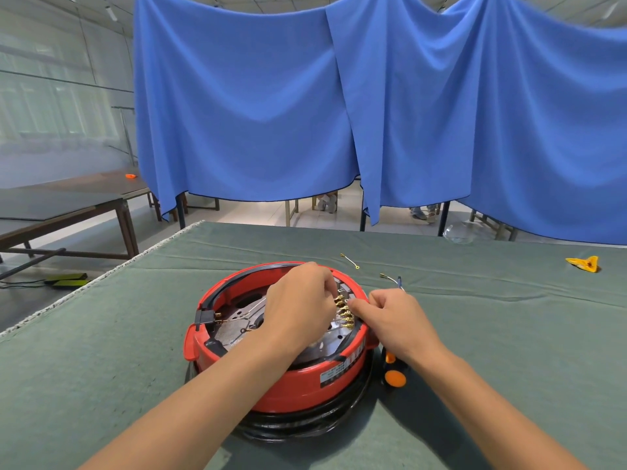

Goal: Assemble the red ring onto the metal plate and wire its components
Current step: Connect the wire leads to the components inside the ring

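The red ring [298, 378] sits around the metal plate [237, 329] mid-desk [101, 368], on black coiled cable [305, 425]. Left hand [298, 308] fingers curl over the brass terminals [343, 312], apparently pinching one; right hand [395, 318] fingers pinch at the same row. An orange-handled screwdriver [393, 373] lies just right

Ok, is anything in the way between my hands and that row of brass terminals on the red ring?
Nothing visible. Both the left hand and the right hand already have their fingertips at the brass terminals on the inner right side of the red ring. The screwdriver lies outside the ring, under the right wrist.
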